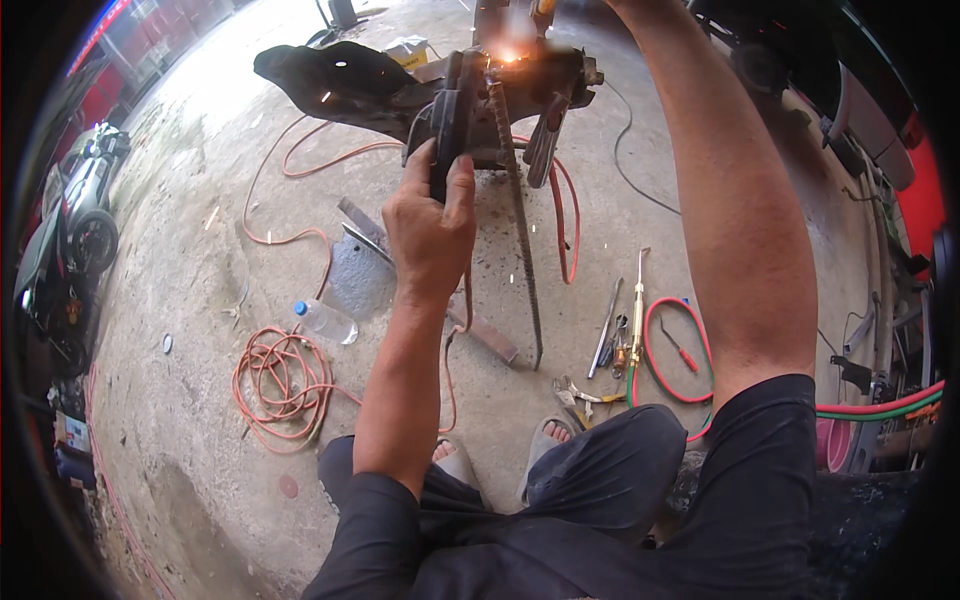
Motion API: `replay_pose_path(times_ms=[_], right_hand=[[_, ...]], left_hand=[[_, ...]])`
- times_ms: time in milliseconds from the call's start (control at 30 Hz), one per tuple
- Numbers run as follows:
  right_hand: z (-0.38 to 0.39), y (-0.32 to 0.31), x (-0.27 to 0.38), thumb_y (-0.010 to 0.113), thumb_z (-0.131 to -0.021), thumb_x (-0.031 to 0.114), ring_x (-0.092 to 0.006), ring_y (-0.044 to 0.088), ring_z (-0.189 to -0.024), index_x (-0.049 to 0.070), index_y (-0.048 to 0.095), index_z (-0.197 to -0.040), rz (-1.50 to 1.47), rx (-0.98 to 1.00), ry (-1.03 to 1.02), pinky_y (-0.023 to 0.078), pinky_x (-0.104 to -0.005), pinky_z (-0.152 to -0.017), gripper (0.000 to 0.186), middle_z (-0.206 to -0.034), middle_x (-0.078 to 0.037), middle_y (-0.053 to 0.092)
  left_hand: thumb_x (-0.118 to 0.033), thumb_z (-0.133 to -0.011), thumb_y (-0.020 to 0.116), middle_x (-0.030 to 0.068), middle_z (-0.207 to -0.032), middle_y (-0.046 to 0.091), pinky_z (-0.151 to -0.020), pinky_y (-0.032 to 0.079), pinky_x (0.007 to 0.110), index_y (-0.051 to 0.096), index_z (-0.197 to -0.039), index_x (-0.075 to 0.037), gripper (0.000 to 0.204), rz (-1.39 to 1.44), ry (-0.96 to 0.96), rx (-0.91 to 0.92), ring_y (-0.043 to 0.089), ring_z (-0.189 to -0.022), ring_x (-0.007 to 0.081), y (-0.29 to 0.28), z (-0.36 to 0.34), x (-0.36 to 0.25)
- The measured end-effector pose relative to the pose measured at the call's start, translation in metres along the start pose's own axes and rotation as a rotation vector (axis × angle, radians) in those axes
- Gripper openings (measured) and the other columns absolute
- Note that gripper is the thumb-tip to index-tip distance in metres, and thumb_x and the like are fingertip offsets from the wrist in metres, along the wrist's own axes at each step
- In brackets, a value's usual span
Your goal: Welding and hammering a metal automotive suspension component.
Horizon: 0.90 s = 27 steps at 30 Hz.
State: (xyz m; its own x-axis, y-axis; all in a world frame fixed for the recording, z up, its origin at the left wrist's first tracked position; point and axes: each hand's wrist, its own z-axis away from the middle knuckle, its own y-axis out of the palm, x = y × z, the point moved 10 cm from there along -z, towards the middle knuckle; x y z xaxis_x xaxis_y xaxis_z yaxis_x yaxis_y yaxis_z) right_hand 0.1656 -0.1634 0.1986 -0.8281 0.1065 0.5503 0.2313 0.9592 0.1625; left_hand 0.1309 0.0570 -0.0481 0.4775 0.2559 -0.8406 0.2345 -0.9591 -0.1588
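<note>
My left hand (432, 215) is closed around a black, slab-shaped thing (456, 120), seen nearly edge-on, in front of a dark metal part (340, 85). I cannot make out exactly what the slab is. Bright welding glow (512, 52) and smoke rise from the metal part's right half, and sparks fly off. My right forearm (725, 170) reaches up past the top edge, so that hand is out of sight. A metal clamp (546, 145) hangs from the part's right side. From beneath the glow a ribbed steel rod (518, 220) slants down to the floor.
On the concrete floor lie a coiled orange hose (285, 385), a water bottle (327, 321) and a flat metal bar (490, 338). Near my right foot are a brass torch (637, 325), pliers (572, 395) and red-green hoses (652, 345). A motorcycle (92, 215) stands at left.
</note>
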Motion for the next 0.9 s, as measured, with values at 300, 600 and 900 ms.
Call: replay_pose_path(times_ms=[300,600,900], right_hand=[[-0.002,-0.002,-0.002,0.065,-0.096,0.023,-0.0093,0.048,-0.046,0.008,0.064,-0.074,-0.032,0.015,-0.055,0.037,-0.0284,-0.044,0.027,-0.058,0.002,0.052],[-0.001,-0.002,0.001,0.063,-0.096,0.024,-0.0101,0.048,-0.046,0.007,0.064,-0.074,0.032,-0.012,-0.025,0.038,-0.0288,-0.044,0.028,-0.059,0.001,0.053],[-0.002,0.0,-0.005,0.066,-0.097,0.027,-0.0094,0.049,-0.047,0.008,0.064,-0.074,-0.02,-0.013,0.017,0.037,-0.0276,-0.044,0.03,-0.058,0.002,0.052]], left_hand=[[-0.026,-0.099,0.068,0.0122,-0.082,0.07,-0.065,0.051,0.034,0.069,-0.121,0.002,0.036,-0.095,0.017,0.061,0.066,-0.072,0.0197,0.003,-0.002,-0.002],[-0.027,-0.099,0.068,0.0044,-0.076,0.066,-0.059,0.047,0.029,0.069,-0.125,0.002,0.038,-0.097,-0.012,0.074,0.06,-0.066,0.0105,0.007,-0.001,-0.001],[-0.026,-0.099,0.066,0.0237,-0.094,0.075,-0.076,0.058,0.041,0.068,-0.124,0.001,0.037,-0.15,0.011,0.082,0.076,-0.085,0.0334,0.011,-0.004,-0.002]])
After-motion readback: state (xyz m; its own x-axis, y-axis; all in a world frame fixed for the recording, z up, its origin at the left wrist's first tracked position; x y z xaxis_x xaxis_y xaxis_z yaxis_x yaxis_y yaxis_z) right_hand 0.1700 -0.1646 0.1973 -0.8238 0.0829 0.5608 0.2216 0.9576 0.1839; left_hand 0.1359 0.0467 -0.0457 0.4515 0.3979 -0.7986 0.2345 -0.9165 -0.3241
